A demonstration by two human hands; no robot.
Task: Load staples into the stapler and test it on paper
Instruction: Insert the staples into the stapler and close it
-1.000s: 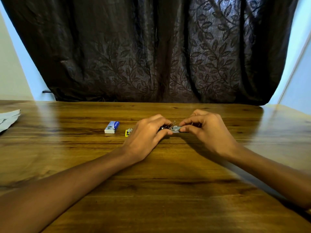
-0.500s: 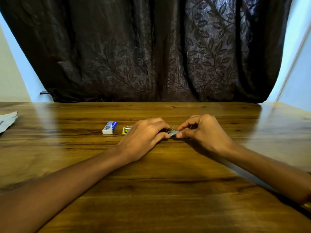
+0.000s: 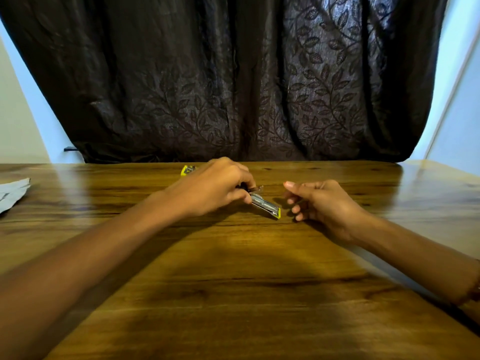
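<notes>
Stapler [image 3: 265, 205]: small, with a metal body and yellow-green ends; it lies slanted over the middle of the table, one end hidden under the left hand, the other end pointing toward the right hand. Whether it touches the wood or is lifted just off it cannot be told.
Yellow-green piece [image 3: 187, 170]: shows past the far side of the left hand, near the table's back edge; whether it belongs to the stapler cannot be told.
Left hand [image 3: 215, 187]: fingers curled down and clamped on the stapler's near end, thumb and forefinger pinching the metal part.
Right hand [image 3: 320, 201]: just beside the stapler's free end, not touching it; fingers loosely bent and a little apart, thumb stretched toward the stapler, holding nothing that can be seen.
Paper [image 3: 11, 193]: white sheets at the left edge of the table, well apart from both hands.
Table [image 3: 246, 294]: glossy brown wood with dark grain, forearms lying across it from both sides.
Curtain [image 3: 233, 79]: dark cloth with a leaf pattern, hanging behind the table's far edge.
</notes>
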